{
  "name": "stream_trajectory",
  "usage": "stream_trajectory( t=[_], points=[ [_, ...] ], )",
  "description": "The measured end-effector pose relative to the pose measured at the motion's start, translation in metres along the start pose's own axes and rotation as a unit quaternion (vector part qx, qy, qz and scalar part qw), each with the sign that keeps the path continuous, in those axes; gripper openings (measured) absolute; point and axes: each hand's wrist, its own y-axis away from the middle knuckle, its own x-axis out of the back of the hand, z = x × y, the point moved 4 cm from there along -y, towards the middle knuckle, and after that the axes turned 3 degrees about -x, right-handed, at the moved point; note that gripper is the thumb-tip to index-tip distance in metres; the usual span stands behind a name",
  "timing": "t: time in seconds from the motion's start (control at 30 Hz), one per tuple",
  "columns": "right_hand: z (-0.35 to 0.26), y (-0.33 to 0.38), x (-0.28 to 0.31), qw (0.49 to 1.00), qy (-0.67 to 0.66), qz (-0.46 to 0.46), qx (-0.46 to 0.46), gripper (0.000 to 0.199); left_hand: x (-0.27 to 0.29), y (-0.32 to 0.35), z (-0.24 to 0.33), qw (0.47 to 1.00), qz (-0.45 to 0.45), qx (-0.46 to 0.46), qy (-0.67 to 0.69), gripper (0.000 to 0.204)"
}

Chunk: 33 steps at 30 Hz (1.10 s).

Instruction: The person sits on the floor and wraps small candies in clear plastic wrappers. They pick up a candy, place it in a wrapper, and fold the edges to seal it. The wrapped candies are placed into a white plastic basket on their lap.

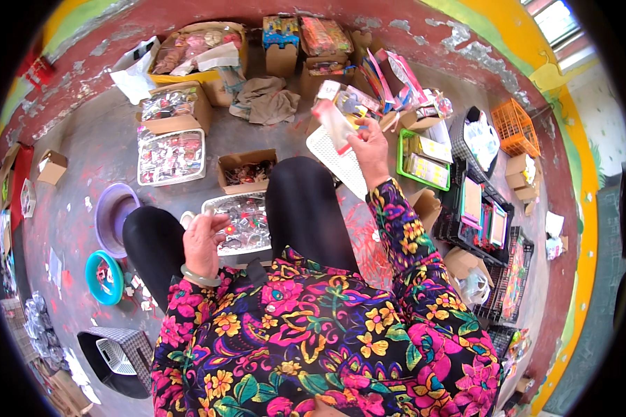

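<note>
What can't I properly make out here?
In the head view:
- Plastic packet in the right hand: too blurred to tell what, if anything, is inside.
- Left hand: fingers blurred; whether they pinch something is unclear.
- Purple basin: partly hidden by the left knee.
- Pieces in the turquoise basin: too small to identify.

Red-white packet (pixel 336 130); black sleeve (pixel 405 231) (floral)
</note>
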Motion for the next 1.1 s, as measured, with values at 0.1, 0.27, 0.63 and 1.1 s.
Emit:
stream_trajectory(
  t=[0.1,0.27,0.63,1.1],
  points=[
    [-0.076,0.043,-0.071,0.990,0.075,-0.092,0.079,0.028,-0.020,0.002,0.016,0.999,-0.040,-0.011,0.002,0.029],
    [-0.090,0.115,-0.150,0.960,0.103,-0.174,0.193,0.027,-0.043,0.011,0.032,0.992,-0.098,-0.036,0.077,0.039],
    [-0.024,0.126,-0.178,0.875,-0.202,-0.363,-0.248,0.020,-0.008,0.008,0.016,0.972,-0.093,0.051,0.208,0.023],
    [-0.014,0.125,-0.170,0.828,-0.225,-0.418,-0.299,0.015,-0.016,0.006,0.011,0.932,-0.121,0.090,0.330,0.032]
  ],
)
